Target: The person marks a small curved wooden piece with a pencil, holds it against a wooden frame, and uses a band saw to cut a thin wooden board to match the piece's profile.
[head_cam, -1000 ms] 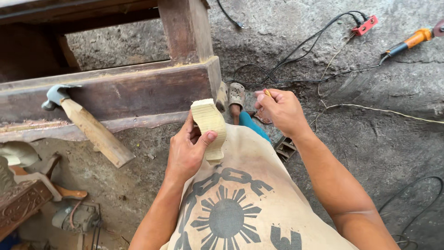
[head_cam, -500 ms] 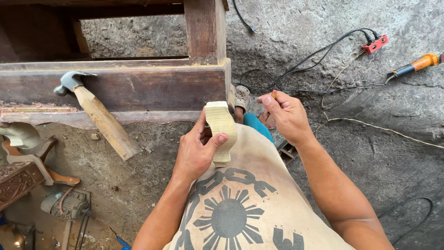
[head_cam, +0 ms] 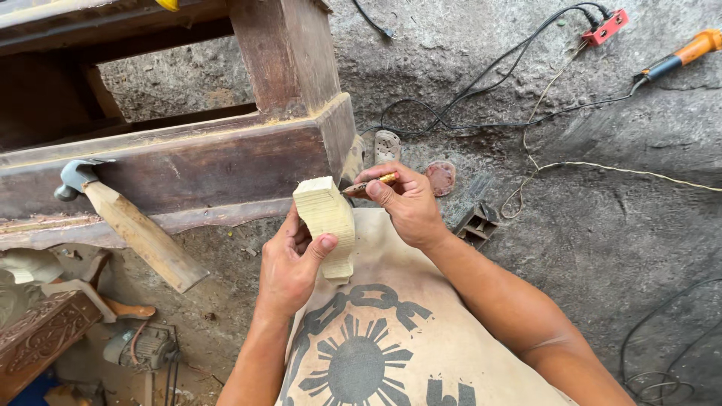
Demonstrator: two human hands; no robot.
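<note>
My left hand [head_cam: 289, 265] grips a pale, curved block of wood [head_cam: 326, 221], upright over my lap, thumb pressed on its front face. My right hand [head_cam: 406, 201] pinches a short yellow pencil [head_cam: 371, 183] whose tip touches the block's upper right edge. Both hands hover above a beige cloth with a dark sun print [head_cam: 376, 342] draped over my knees.
A dark wooden furniture frame [head_cam: 218, 154] stands ahead with a hammer [head_cam: 124, 222] leaning on it. A carved wood piece [head_cam: 37, 338] and a small motor tool [head_cam: 139, 347] lie at left. Black cables [head_cam: 481, 120], a red socket box [head_cam: 605, 26] and an orange-handled tool [head_cam: 681, 54] cross the concrete floor at right.
My right hand has come in to the block and now holds the pencil tip against its top edge. The left hand has kept the block upright.
</note>
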